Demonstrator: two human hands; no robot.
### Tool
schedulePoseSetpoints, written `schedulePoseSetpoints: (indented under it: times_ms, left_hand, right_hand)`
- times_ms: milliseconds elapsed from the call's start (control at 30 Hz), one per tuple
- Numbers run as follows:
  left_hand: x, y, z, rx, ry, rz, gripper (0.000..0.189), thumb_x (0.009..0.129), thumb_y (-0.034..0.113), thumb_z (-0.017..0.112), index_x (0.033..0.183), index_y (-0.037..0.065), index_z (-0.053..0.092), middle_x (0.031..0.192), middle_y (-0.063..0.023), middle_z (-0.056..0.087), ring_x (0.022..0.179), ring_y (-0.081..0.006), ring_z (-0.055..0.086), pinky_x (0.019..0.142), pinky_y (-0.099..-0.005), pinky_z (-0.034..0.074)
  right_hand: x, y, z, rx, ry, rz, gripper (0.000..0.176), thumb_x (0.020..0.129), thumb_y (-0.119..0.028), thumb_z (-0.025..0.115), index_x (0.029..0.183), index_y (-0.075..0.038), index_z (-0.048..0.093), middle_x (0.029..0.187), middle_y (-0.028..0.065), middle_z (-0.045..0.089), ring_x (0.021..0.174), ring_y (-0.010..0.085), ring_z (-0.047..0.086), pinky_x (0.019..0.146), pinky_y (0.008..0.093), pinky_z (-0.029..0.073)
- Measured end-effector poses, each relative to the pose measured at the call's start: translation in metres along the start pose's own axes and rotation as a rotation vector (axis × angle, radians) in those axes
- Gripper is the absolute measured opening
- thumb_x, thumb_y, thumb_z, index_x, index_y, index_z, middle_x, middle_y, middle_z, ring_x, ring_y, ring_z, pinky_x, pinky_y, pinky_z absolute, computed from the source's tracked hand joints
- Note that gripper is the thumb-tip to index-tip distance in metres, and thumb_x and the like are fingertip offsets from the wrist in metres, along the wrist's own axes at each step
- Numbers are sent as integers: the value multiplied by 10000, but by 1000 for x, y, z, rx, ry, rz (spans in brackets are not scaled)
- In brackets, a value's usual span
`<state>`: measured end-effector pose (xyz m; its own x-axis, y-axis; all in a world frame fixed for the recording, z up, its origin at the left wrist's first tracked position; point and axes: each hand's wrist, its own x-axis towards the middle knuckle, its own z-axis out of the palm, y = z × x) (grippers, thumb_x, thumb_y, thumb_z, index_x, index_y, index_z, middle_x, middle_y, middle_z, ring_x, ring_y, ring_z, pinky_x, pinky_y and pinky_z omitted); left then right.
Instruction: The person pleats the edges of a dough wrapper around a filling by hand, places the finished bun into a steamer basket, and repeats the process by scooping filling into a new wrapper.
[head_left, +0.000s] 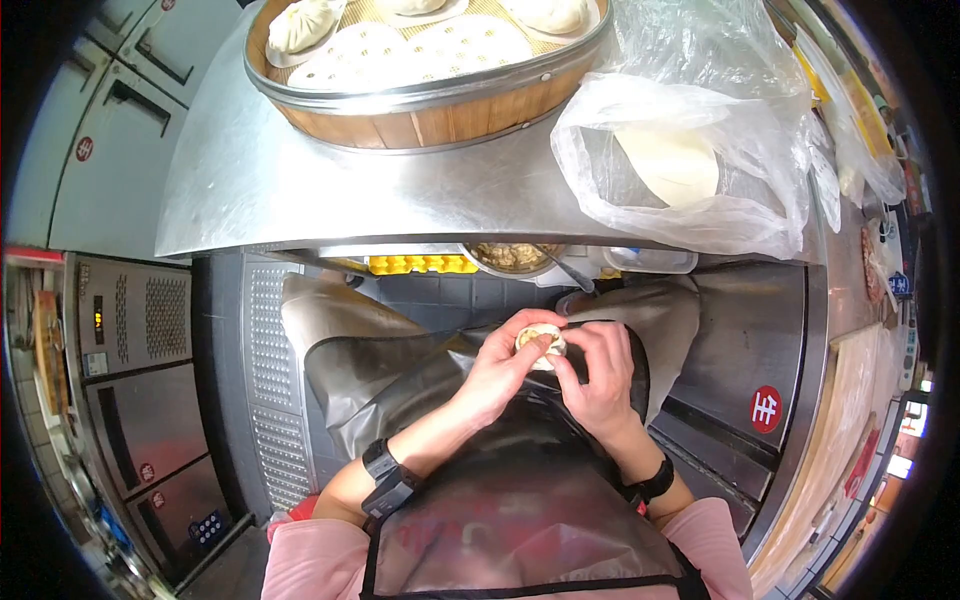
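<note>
Over my lap, a small stuffed bun [535, 331] of white dough sits between my two hands, its top partly open with yellowish filling showing. My left hand [497, 362] cups it from the left, thumb at the opening. From the other side, my right hand [601, 378] pinches the dough edge with curled fingers. A metal bowl of filling [508, 257] with a spoon [572, 272] in it stands beyond my hands, partly under the table edge. White dough wrappers [672, 165] lie in a clear plastic bag [752, 190] on the table.
On the steel table [350, 200] stands a round bamboo steamer [430, 115] with several buns on perforated paper. A yellow tray [422, 264] and a clear plastic container [650, 261] are below the table edge. Steel cabinets [140, 350] line the left side.
</note>
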<state>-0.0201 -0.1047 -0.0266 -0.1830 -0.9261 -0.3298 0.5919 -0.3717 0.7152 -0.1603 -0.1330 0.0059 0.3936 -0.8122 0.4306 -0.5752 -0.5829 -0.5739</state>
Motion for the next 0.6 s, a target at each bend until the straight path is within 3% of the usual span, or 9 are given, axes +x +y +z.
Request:
schedulePoseSetpoints:
  times_ms: [267, 333, 500, 600]
  left_hand:
    - [-2, -1, -2, 66, -45, -22, 222, 936, 101, 449, 1129, 22, 526, 1040, -31, 576, 944, -78, 527, 842, -236, 423]
    - [-2, 2, 0, 74, -51, -17, 233, 937, 105, 446, 1139, 20, 523, 1047, -34, 576, 953, -81, 529, 852, -237, 421]
    - [-3, 8, 3, 87, -57, 19, 243, 957, 133, 457, 1171, 36, 520, 1016, -22, 574, 956, -70, 527, 812, -210, 431]
    - [-5, 9, 4, -155, 29, -133, 272, 967, 173, 443, 1190, 38, 519, 1055, -38, 579, 958, -94, 545, 854, -257, 448]
  right_hand:
    - [-6, 8, 0, -38, -80, -253, 202, 720, -41, 647, 910, -42, 578, 828, 79, 533, 715, 265, 510, 646, 381, 386]
    - [2, 1, -4, -34, -39, -57, 176, 712, -50, 659, 869, -46, 578, 822, 82, 533, 715, 270, 506, 658, 381, 384]
    - [-5, 7, -2, 5, -59, -16, 146, 705, -54, 673, 802, -49, 563, 795, 84, 526, 720, 271, 507, 666, 379, 382]
    - [-7, 6, 2, 69, -3, 32, 134, 701, -31, 670, 777, -46, 561, 773, 84, 525, 712, 268, 510, 652, 373, 384]
